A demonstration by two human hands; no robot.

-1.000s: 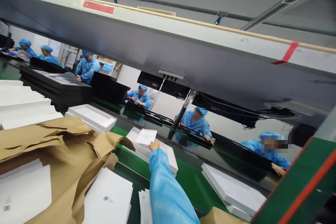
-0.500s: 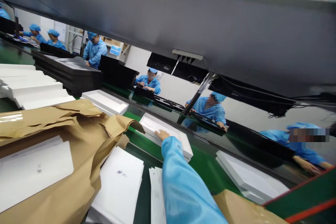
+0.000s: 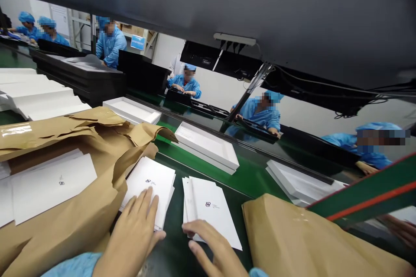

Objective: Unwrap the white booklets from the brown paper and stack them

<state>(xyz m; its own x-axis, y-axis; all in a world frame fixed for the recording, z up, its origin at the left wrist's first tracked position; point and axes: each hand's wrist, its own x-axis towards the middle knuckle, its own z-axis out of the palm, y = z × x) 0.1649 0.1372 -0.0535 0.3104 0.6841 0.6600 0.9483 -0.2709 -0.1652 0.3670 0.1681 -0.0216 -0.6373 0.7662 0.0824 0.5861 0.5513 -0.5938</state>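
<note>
Since the earlier frames, the right hand (image 3: 214, 249) has been drawn back from the white tray (image 3: 208, 147) on the green belt (image 3: 250, 177) and lowered to the near stack of white booklets (image 3: 209, 210), and the left hand (image 3: 134, 233) has come into view. That stack lies flat on the dark worktop (image 3: 175, 242), its long axis running away from the person and leaning slightly left, the small logo toward the far end. Its near edge is touched by the right grip, fingers spread, nothing pinched. A second booklet stack (image 3: 151, 184) just to the left, angled the other way, is pressed by the flat, spread left hand. Torn brown wrapping paper (image 3: 81, 138) is seen beside it, and a brown parcel (image 3: 305, 238) at right.
</note>
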